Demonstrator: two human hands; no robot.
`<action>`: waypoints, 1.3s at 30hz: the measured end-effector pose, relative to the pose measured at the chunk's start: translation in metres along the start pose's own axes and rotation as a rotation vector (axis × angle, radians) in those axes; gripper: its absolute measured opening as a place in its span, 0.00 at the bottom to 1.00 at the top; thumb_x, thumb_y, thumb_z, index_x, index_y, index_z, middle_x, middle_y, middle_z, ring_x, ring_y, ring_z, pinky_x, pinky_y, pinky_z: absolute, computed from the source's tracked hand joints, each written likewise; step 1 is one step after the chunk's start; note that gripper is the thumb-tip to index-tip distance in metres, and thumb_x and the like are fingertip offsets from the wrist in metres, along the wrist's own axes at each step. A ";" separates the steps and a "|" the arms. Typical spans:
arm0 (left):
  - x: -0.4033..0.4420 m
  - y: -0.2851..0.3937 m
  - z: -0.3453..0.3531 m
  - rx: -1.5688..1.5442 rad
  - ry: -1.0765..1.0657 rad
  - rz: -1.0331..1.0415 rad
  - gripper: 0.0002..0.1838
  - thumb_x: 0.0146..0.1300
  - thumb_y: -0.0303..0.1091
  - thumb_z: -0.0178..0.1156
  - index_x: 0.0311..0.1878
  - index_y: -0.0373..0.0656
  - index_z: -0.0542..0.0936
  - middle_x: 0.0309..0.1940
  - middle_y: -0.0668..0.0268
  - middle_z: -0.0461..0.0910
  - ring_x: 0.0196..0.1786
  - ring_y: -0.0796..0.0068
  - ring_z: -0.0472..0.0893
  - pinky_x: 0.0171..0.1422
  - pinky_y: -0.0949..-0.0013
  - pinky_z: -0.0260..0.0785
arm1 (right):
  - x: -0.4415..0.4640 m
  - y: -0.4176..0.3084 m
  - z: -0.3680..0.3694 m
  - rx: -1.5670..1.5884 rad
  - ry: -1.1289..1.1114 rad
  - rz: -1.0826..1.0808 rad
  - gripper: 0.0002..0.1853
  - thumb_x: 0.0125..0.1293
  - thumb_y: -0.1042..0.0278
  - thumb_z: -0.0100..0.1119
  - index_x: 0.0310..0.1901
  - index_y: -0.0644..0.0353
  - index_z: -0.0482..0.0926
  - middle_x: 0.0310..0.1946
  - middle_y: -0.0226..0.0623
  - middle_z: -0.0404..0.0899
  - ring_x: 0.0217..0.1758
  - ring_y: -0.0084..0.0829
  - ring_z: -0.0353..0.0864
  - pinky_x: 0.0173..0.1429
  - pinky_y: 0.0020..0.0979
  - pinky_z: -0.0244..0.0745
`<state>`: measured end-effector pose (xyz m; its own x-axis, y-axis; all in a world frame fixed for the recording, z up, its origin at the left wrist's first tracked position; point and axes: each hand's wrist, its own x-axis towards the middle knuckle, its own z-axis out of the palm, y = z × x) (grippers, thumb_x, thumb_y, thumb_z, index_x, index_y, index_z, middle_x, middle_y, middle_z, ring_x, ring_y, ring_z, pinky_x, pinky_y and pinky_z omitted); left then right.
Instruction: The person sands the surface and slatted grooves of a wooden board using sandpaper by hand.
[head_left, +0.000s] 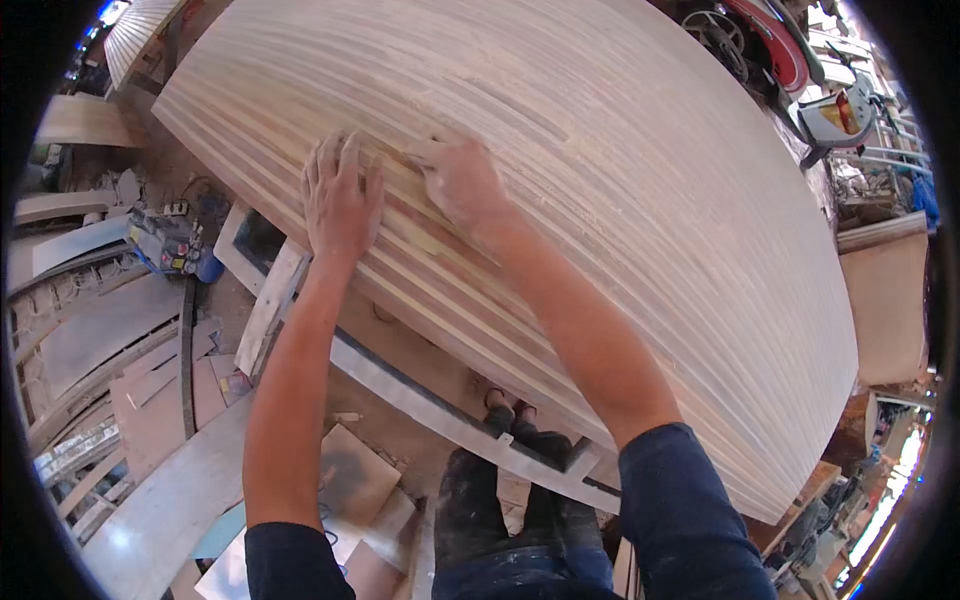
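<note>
A large wooden panel (640,200) made of narrow pale and brownish strips spreads out in front of me. My left hand (340,195) lies on its near part, palm down, with the fingers stretched out along the strips. To its right, my right hand (460,182) presses on the same surface with its fingers curled together. Whatever those fingers hold, if anything, is hidden. Both hands look dusted with pale powder. Yellowish patches show on the strips between and below the hands, and a few darker streaks run along the panel farther up.
Beneath the panel's near edge runs a curved pale frame (430,400). Boards and sheets (170,480) lie on the floor at left, near a blue machine (165,240). A red motorbike (770,40) stands at the upper right. A brown board (885,310) leans beyond the right edge.
</note>
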<state>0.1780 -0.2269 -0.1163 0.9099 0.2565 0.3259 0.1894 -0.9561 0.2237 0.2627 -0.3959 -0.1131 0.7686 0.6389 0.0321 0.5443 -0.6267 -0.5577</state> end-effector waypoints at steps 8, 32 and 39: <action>0.004 -0.002 0.005 0.133 0.000 -0.118 0.33 0.77 0.53 0.49 0.76 0.41 0.68 0.78 0.53 0.64 0.83 0.48 0.56 0.86 0.43 0.43 | -0.135 0.045 -0.054 0.200 0.064 0.024 0.21 0.64 0.78 0.58 0.58 0.52 0.84 0.59 0.48 0.80 0.59 0.54 0.80 0.62 0.51 0.78; 0.007 -0.001 0.004 0.178 -0.031 -0.119 0.34 0.77 0.54 0.50 0.78 0.45 0.67 0.81 0.57 0.62 0.83 0.49 0.56 0.87 0.47 0.42 | -0.150 0.049 -0.072 0.144 0.058 0.043 0.18 0.65 0.75 0.60 0.56 0.52 0.86 0.53 0.44 0.84 0.59 0.49 0.82 0.65 0.46 0.75; 0.007 -0.009 0.009 0.135 -0.053 -0.091 0.34 0.76 0.55 0.52 0.78 0.46 0.68 0.81 0.58 0.62 0.83 0.50 0.57 0.86 0.46 0.42 | 0.003 -0.008 0.008 -0.013 0.099 -0.073 0.12 0.68 0.67 0.58 0.47 0.62 0.85 0.54 0.51 0.83 0.55 0.48 0.85 0.60 0.49 0.80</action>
<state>0.1856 -0.2178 -0.1243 0.9043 0.3388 0.2597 0.3168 -0.9404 0.1237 0.2579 -0.3853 -0.1152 0.7560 0.6360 0.1547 0.6037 -0.5861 -0.5403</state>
